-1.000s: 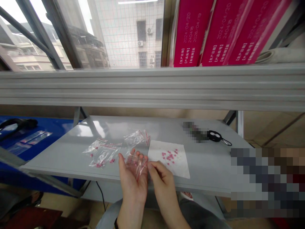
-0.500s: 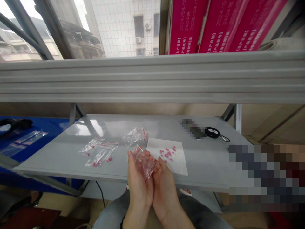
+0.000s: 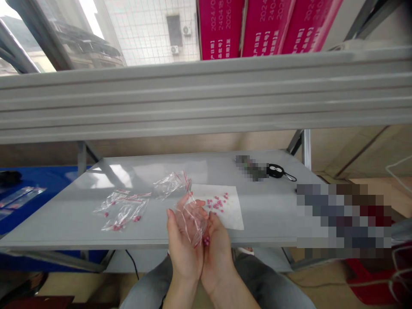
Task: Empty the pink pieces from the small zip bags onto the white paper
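My left hand (image 3: 183, 253), palm up, holds a clear zip bag (image 3: 192, 221) across its palm and fingers. Pressed against it from the right, my right hand (image 3: 220, 253) is cupped around a few small pink tablets (image 3: 206, 241) lying in the fold of its palm. Just beyond the hands, a white paper sheet (image 3: 236, 210) bears several more pink tablets (image 3: 219, 203). Left of my hands lie zip bags (image 3: 128, 210) with pink tablets in them. Further back rests a bunch of clear zip bags (image 3: 172, 184) with red seal lines.
A grey table (image 3: 80, 219) stands under a thick shelf edge (image 3: 193, 98) carrying pink boxes (image 3: 222, 30). At the back right lies a black key holder (image 3: 276, 171) beside a blurred-out item. A blue surface (image 3: 19, 219) with bag strips is on the left.
The bag has tilted toward the left hand's palm, and pink tablets now show in the right palm. The camera view has shifted slightly right; the things on the table lie as before.
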{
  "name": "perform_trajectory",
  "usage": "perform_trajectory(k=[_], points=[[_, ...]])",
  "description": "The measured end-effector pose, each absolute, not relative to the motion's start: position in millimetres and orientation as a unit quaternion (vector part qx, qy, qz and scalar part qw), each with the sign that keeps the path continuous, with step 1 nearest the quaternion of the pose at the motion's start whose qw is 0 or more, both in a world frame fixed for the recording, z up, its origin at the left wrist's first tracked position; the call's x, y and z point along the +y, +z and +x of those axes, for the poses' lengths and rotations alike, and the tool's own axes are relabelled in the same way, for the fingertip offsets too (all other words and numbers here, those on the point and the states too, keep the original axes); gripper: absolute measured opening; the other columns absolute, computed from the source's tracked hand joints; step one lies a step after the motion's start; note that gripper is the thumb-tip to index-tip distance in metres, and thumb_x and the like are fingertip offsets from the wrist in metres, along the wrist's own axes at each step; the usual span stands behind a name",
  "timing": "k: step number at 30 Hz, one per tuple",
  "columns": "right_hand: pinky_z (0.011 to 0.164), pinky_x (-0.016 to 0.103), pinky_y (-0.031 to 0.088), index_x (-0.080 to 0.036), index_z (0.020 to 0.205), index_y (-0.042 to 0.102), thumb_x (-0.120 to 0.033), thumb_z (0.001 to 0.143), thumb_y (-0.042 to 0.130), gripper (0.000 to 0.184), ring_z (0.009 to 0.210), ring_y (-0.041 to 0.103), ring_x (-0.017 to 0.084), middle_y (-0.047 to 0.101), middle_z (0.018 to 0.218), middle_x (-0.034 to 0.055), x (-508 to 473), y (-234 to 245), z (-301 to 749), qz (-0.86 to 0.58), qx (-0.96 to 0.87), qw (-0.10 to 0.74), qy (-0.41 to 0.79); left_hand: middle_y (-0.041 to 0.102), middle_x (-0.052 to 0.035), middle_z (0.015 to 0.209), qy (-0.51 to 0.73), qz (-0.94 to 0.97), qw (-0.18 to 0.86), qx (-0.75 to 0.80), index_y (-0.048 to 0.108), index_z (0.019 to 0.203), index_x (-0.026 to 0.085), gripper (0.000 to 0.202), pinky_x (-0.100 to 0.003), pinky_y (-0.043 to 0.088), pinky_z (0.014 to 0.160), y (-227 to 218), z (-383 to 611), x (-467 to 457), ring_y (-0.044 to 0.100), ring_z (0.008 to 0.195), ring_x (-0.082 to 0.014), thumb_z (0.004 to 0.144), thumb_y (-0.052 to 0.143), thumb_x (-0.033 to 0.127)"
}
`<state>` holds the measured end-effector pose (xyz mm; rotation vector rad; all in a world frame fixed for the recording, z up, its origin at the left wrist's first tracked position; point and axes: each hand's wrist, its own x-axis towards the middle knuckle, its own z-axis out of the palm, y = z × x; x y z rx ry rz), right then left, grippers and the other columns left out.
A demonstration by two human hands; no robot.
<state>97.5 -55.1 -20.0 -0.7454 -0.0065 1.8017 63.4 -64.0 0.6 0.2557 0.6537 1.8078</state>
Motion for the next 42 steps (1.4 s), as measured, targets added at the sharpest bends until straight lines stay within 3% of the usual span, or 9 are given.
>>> perform_trajectory(k=[4, 9, 15, 18, 22, 27, 33, 38, 42], points=[[0.096, 0.046, 0.056, -0.019, 0.092, 0.07, -0.038, 0.096, 0.043, 0.034, 0.09, 0.076, 0.028, 0.08, 0.096, 0.0099, -53.9, -17.2, 98.0, -0.305, 0.006, 0.559, 0.771, 0.071, -0.0086, 0.093, 0.783, 0.141, 0.538, 0.277, 0.066, 0.123, 0.022, 0.047, -0.032, 0.056, 0.069, 0.7, 65.0, -63.6, 0.068, 0.075, -0.0214, 0.093, 0.057, 0.057], [0.109, 0.049, 0.049, -0.018, 0.097, 0.073, -0.037, 0.095, 0.046, 0.033, 0.103, 0.074, 0.028, 0.078, 0.106, 0.0119, -55.0, -21.1, 99.6, -0.289, -0.025, 0.582, 0.76, 0.07, -0.007, 0.091, 0.803, 0.084, 0.53, 0.261, 0.069, 0.113, 0.023, 0.033, -0.031, 0.057, 0.072, 7.5, 62.2, -63.7, 0.067, 0.075, -0.0193, 0.094, 0.058, 0.048], [0.115, 0.044, 0.046, -0.02, 0.1, 0.072, -0.036, 0.094, 0.052, 0.026, 0.124, 0.064, 0.025, 0.072, 0.122, 0.0126, -22.4, -13.9, 142.5, -0.246, -0.084, 0.69, 0.675, 0.068, -0.0061, 0.087, 0.863, 0.078, 0.418, 0.274, 0.07, 0.104, 0.021, 0.031, -0.027, 0.057, 0.071, 38.8, 34.7, -78.5, 0.064, 0.078, -0.0171, 0.096, 0.053, 0.044], [0.114, 0.043, 0.048, -0.019, 0.096, 0.07, -0.032, 0.091, 0.052, 0.023, 0.12, 0.066, 0.023, 0.073, 0.115, 0.0118, 10.3, -9.4, 175.0, -0.259, -0.099, 0.745, 0.607, 0.067, -0.0058, 0.085, 0.869, 0.053, 0.401, 0.285, 0.07, 0.098, 0.019, 0.026, -0.027, 0.057, 0.071, 41.7, 12.6, -76.9, 0.063, 0.076, -0.0163, 0.095, 0.054, 0.04], [0.11, 0.046, 0.05, -0.019, 0.089, 0.066, -0.035, 0.089, 0.05, 0.023, 0.108, 0.071, 0.022, 0.075, 0.101, 0.0095, 42.2, -14.7, 195.5, -0.354, -0.195, 0.791, 0.46, 0.067, -0.0042, 0.082, 0.833, -0.001, 0.47, 0.291, 0.067, 0.09, 0.018, 0.018, -0.027, 0.055, 0.062, 28.1, -7.3, -69.3, 0.062, 0.069, -0.0153, 0.09, 0.059, 0.034], [0.109, 0.05, 0.045, -0.017, 0.097, 0.069, -0.043, 0.093, 0.052, 0.032, 0.109, 0.069, 0.026, 0.075, 0.105, 0.0113, 44.5, -32.5, 182.9, -0.433, -0.31, 0.744, 0.404, 0.068, -0.004, 0.084, 0.853, 0.011, 0.43, 0.295, 0.068, 0.093, 0.02, 0.016, -0.028, 0.056, 0.066, 32.5, -7.7, -74.8, 0.062, 0.072, -0.0158, 0.088, 0.059, 0.031], [0.12, 0.051, 0.024, -0.023, 0.095, 0.078, -0.049, 0.087, 0.068, 0.029, 0.13, 0.054, 0.031, 0.074, 0.116, 0.0109, 32.2, -48.6, 166.7, -0.491, -0.519, 0.608, 0.346, 0.065, -0.0037, 0.08, 0.872, 0.103, 0.384, 0.287, 0.068, 0.096, 0.021, 0.016, -0.027, 0.053, 0.064, 39.7, -3.0, -83.0, 0.059, 0.068, -0.0149, 0.088, 0.057, 0.029], [0.12, 0.053, 0.025, -0.024, 0.098, 0.077, -0.046, 0.095, 0.058, 0.029, 0.134, 0.051, 0.031, 0.074, 0.116, 0.0103, 34.2, -54.0, 163.5, -0.488, -0.619, 0.546, 0.284, 0.062, -0.0013, 0.073, 0.877, 0.214, 0.319, 0.288, 0.065, 0.103, 0.022, 0.016, -0.026, 0.049, 0.064, 34.3, 7.8, -81.7, 0.057, 0.067, -0.0156, 0.088, 0.058, 0.024], [0.12, 0.053, 0.026, -0.025, 0.097, 0.076, -0.041, 0.096, 0.055, 0.025, 0.133, 0.052, 0.031, 0.075, 0.108, 0.009, 32.4, -55.5, 161.4, -0.481, -0.668, 0.514, 0.24, 0.062, 0.0006, 0.076, 0.83, 0.236, 0.344, 0.37, 0.066, 0.103, 0.022, 0.02, -0.021, 0.048, 0.065, 20.1, 25.1, -82.1, 0.057, 0.068, -0.0133, 0.083, 0.071, 0.022]])
